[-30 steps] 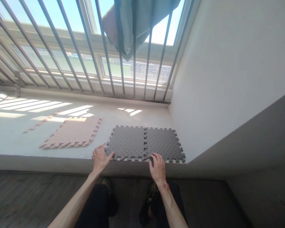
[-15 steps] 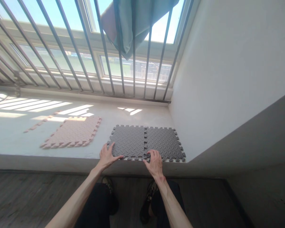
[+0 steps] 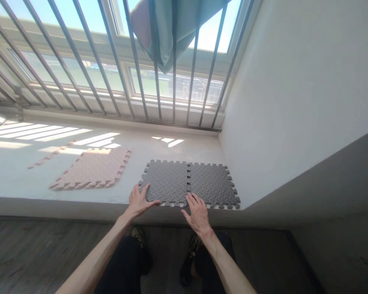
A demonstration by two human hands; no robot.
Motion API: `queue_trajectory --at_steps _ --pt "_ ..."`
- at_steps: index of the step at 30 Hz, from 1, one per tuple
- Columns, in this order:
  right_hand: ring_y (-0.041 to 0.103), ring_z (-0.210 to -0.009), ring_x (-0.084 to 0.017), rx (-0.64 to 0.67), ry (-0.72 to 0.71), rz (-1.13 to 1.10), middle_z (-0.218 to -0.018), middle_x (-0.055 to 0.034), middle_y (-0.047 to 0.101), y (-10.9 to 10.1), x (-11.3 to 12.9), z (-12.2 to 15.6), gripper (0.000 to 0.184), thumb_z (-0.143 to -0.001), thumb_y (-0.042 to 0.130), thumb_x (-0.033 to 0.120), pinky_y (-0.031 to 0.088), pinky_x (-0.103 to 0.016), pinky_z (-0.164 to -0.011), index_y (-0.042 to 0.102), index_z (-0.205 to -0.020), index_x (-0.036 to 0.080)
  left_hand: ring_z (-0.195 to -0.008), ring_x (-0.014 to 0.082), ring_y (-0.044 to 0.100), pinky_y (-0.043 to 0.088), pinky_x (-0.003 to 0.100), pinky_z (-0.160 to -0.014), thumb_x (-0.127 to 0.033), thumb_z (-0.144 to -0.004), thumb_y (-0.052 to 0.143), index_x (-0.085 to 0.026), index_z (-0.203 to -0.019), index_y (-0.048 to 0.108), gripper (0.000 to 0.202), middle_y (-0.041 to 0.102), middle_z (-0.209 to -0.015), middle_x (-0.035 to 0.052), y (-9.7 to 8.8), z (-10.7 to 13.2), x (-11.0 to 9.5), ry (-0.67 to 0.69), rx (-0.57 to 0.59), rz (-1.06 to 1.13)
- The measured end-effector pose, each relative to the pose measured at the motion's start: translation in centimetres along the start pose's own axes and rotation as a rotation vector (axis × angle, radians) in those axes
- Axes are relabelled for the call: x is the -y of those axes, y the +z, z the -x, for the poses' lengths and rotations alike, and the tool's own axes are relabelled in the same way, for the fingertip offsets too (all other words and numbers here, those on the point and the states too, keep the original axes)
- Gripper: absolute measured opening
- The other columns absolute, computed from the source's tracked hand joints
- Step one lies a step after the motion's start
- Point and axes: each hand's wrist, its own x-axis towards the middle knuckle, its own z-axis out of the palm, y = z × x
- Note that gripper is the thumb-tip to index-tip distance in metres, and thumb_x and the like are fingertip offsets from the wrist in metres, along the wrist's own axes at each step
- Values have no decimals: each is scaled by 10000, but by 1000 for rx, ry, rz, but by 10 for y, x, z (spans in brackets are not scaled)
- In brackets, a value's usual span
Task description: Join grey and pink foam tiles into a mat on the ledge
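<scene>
Through the head camera I see a pale sill [image 3: 24,183] beneath a barred window [image 3: 171,85], with a white wall [image 3: 282,102] at right. A grey interlocking foam mat [image 3: 187,183], two tiles joined, lies lower centre, its long axis running left to right. My left hand [image 3: 139,202] and right hand [image 3: 198,214] are open, fingers spread wide on its near edge, apparently not gripping. A pink foam mat [image 3: 90,169] lies just left of it.

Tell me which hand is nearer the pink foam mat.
Left. The left hand touches the gray foam mat, right of the pink foam mat; the right hand lies farther right, at the gray mat's near edge.
</scene>
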Motion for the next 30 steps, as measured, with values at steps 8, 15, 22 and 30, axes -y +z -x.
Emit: queue_trajectory --at_steps 8,15,22,30 --pt "505 -1511 -307 106 -79 111 -1636 -178 557 -12 -6 -43 604 -1078 508 519 441 -473 -1215 591 -1541 139 -1690 455 -7 136 639 -1326 -802 -802 738 -271 -1648 517 1023 73 -1840 184 1 12 -1 128 -92 -30" --pt "354 -1634 -277 104 -88 14 -1744 -149 401 14 -24 -47 740 -1102 388 606 319 -470 -1325 440 -1659 122 -1693 409 116 185 601 -1329 -764 -883 672 -208 -1663 488 976 173 -1817 223 5 17 -1 182 -78 -82" --pt "448 -1577 -279 82 -62 23 -1672 -162 516 0 -28 -89 654 -1122 352 538 360 -458 -1289 553 -1584 119 -1691 403 135 204 599 -1319 -770 -874 676 -218 -1657 495 975 209 -1810 216 5 16 -1 181 -89 -121" --pt "400 -1605 -308 150 -4 60 -1695 -219 461 17 -25 -143 773 -1100 336 609 288 -454 -1309 513 -1593 40 -1690 395 146 196 591 -1324 -786 -867 673 -206 -1649 509 987 205 -1808 227 12 16 3 192 -130 -110"
